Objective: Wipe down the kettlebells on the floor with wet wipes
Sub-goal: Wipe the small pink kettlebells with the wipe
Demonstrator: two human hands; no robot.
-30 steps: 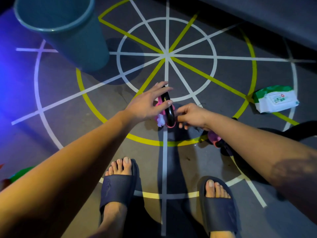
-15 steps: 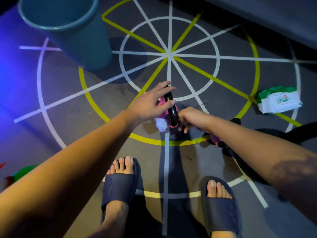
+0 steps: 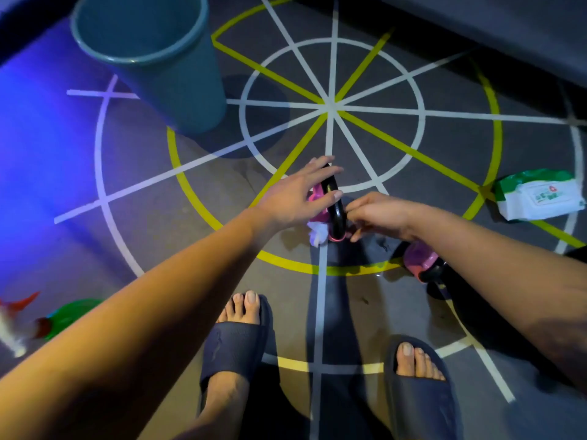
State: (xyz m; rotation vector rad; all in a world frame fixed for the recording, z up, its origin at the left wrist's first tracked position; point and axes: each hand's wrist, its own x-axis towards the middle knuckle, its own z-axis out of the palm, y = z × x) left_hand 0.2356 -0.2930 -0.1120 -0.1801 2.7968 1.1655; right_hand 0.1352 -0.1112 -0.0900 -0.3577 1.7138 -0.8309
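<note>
A pink kettlebell (image 3: 316, 198) with a black handle (image 3: 335, 214) stands on the floor at the centre. My left hand (image 3: 292, 198) lies over its left side, fingers stretched across the handle. A crumpled white wet wipe (image 3: 317, 235) sticks out from under the palm. My right hand (image 3: 378, 215) comes in from the right, fingertips pinched on the lower part of the handle. A second pink-purple kettlebell (image 3: 421, 258) stands partly hidden under my right forearm.
A teal bucket (image 3: 152, 58) stands at the back left. A green-and-white pack of wet wipes (image 3: 540, 195) lies on the floor at the right. My feet in dark slides (image 3: 235, 344) are just below the kettlebells. A green and red object (image 3: 66, 315) lies at the left edge.
My right hand has closed in on the kettlebell handle. The wipe under my left palm has slid down the kettlebell's left side. The left hand stays over the kettlebell.
</note>
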